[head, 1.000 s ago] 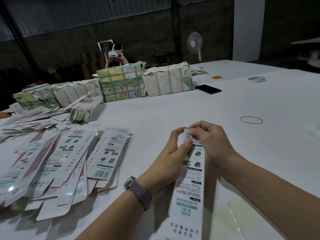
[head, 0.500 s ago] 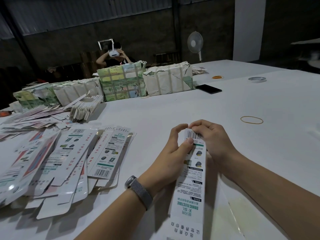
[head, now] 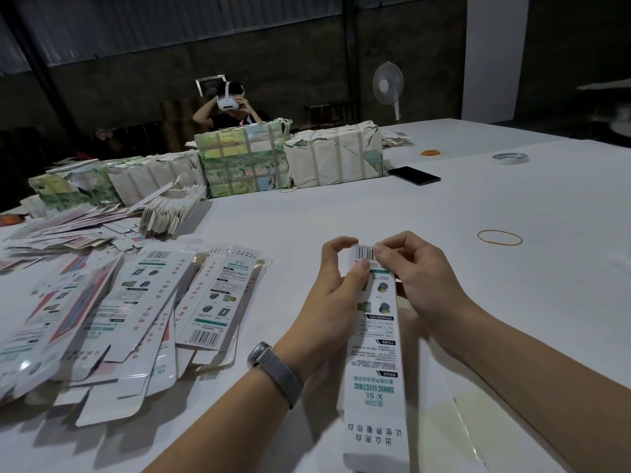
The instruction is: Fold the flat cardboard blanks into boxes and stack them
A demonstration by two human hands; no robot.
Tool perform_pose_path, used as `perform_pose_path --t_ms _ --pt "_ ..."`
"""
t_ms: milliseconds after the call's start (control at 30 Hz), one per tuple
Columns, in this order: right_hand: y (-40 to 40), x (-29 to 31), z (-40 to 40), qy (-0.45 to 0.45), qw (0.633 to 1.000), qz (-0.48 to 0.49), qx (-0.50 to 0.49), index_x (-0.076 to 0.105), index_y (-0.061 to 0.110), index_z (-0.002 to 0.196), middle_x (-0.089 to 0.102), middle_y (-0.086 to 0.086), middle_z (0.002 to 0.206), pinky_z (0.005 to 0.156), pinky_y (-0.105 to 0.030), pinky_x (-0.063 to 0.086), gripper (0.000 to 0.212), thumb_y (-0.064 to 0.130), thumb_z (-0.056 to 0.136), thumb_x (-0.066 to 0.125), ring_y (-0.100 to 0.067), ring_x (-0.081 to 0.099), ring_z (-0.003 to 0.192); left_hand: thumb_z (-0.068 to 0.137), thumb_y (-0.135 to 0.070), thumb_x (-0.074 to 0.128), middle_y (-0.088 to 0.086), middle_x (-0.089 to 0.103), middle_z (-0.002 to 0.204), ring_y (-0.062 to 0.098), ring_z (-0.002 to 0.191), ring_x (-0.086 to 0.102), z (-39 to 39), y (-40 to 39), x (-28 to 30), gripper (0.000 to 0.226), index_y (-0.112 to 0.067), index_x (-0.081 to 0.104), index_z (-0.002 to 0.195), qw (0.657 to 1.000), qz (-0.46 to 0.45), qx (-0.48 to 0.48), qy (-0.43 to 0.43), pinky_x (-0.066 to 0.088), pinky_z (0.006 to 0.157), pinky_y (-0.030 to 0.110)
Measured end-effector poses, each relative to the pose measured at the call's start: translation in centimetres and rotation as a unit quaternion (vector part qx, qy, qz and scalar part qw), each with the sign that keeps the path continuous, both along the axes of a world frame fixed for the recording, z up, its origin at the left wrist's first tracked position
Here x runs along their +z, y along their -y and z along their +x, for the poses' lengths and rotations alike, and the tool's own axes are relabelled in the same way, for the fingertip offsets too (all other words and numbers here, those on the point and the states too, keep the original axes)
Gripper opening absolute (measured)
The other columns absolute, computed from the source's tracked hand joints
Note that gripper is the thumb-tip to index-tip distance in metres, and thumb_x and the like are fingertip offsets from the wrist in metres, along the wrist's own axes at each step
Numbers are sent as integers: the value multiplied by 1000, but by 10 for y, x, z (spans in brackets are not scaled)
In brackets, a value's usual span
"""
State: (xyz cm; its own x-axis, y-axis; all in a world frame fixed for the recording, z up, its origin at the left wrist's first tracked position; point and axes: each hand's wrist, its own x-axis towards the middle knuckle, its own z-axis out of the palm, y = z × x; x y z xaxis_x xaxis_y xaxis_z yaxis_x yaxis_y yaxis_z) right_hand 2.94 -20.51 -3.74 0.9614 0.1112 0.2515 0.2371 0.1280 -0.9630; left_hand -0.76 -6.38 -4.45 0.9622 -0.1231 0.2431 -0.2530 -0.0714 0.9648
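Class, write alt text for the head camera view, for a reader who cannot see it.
Two bare hands, left hand and right hand, pinch the far barcode end of a long white printed box over a white table. A loose heap of flat blanks lies to the left, with wrapped bundles and another person behind; a rubber band lies to the right.

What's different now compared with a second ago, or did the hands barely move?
Barely. Both hands kept their grip on the long box. The left hand opened its forefinger away from the barcode end, thumb still pressing there; the right hand went on pinching that end. The loose blanks and rubber band stayed put.
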Motion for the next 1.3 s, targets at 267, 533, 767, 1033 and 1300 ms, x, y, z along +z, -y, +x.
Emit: perform_pose_path --t_ms 267,533,767,1033,1300 --pt "0 2 -2 1 1000 -11 -21 65 18 90 70 -5 86 65 -47 59 10 26 93 67 -21 72 69 95 -44 47 5 75 82 20 67 71 3 2 -1 21 -48 40 114 1000 -13 24 7 56 60 33" --pt "-5 -4 -9 115 974 -195 -18 47 42 133 53 18 115 72 -22 57 52 39 87 72 -2 60 89 108 -33 40 2 76 88 18 74 76 4 -3 7 15 -43 36 118 990 -73 118 14 58 57 30" --pt "-5 14 -26 167 917 -362 2 49 48 125 49 15 98 78 -25 51 57 57 70 63 2 56 81 107 -43 38 1 74 80 13 64 74 6 -4 11 10 -42 32 115 986 -98 134 -5 53 47 25" --pt "44 35 -40 95 901 -414 -87 50 31 143 54 8 111 81 -24 41 74 55 76 71 -10 53 101 107 -49 33 10 65 101 19 56 69 13 -3 6 10 -44 39 112 994 -49 99 2 52 44 30" --pt "222 71 -53 -48 708 -655 -257 52 29 137 51 3 115 93 -39 47 60 55 84 63 -22 53 114 106 -43 42 -6 70 88 20 67 72 12 -7 1 28 -60 56 88 995 61 80 27 53 53 39"
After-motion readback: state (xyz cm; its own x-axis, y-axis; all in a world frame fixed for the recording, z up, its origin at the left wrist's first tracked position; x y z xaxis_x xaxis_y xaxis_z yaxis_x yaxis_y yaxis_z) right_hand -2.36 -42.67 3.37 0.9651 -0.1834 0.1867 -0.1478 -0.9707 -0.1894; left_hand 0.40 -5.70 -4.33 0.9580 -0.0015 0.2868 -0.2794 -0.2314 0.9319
